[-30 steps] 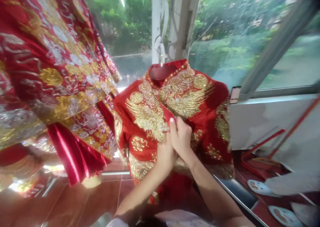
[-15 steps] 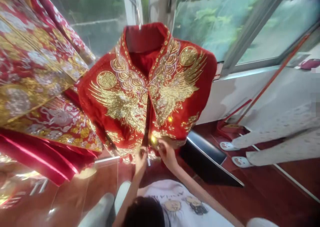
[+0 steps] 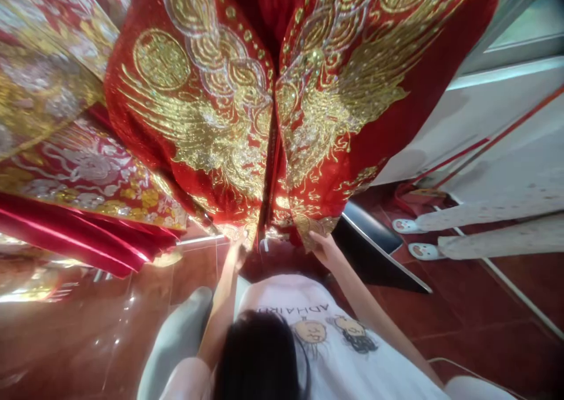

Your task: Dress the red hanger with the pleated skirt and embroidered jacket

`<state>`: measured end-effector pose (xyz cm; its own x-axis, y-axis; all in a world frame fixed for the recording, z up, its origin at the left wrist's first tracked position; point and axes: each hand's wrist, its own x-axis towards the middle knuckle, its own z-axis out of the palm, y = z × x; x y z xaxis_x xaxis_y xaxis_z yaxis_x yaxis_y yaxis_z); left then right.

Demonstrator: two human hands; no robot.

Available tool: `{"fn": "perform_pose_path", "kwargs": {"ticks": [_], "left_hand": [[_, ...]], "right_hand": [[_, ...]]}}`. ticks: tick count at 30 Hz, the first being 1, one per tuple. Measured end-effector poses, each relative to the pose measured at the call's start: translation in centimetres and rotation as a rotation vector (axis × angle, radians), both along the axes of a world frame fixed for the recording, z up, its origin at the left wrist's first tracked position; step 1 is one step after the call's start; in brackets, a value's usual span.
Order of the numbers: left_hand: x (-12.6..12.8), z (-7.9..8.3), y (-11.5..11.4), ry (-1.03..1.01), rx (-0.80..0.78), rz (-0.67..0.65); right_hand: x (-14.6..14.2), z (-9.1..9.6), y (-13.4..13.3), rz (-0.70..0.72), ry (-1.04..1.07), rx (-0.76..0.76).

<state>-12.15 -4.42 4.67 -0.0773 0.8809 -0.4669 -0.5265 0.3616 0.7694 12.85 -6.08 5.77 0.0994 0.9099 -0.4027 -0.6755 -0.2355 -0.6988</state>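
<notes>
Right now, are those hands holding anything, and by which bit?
Yes, the jacket: the left hand pinches one bottom front corner and the right hand pinches the other.

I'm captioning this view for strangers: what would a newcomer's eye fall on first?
A red fabric jacket richly embroidered in gold fills the upper middle, its lower front edges held in the left hand and right hand. At the picture's left, a red garment with gold and silver embroidery shows above glossy crimson cloth.
</notes>
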Motion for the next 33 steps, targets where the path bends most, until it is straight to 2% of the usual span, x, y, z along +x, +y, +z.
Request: {"fn": "perform_pose_path", "kwargs": {"ticks": [5, 8, 11, 13, 16, 23, 33], "left_hand": [[3.0, 1.5, -1.9, -0.044, -0.006, -0.131], [5.2, 2.8, -2.6, -0.04, -0.007, -0.126], [6.9, 4.3, -3.2, -0.045, -0.008, -0.158], [7.7, 5.3, -3.5, -0.065, -0.023, -0.187], [8.5, 6.2, -3.8, -0.095, -0.023, -0.16], [9.8, 6.4, -3.8, -0.131, 0.095, -0.067], [9.9, 6.3, -3.4, -0.096, 0.043, -0.059]], "right_hand": [[-2.6, 2.1, -1.7, -0.027, -0.001, -0.043], [-3.7, 3.2, -2.1, -0.039, 0.024, 0.003], [-4.3, 4.3, -2.4, 0.008, 0.035, 0.044], [-4.4, 5.1, -2.6, 0.015, 0.044, 0.049], [-4.3, 6.1, -3.1, -0.011, 0.054, 0.055], [-4.7, 7.0, -3.6, -0.101, 0.004, 0.047], [-4.9, 7.3, -3.6, -0.105, -0.036, 0.033]]}}
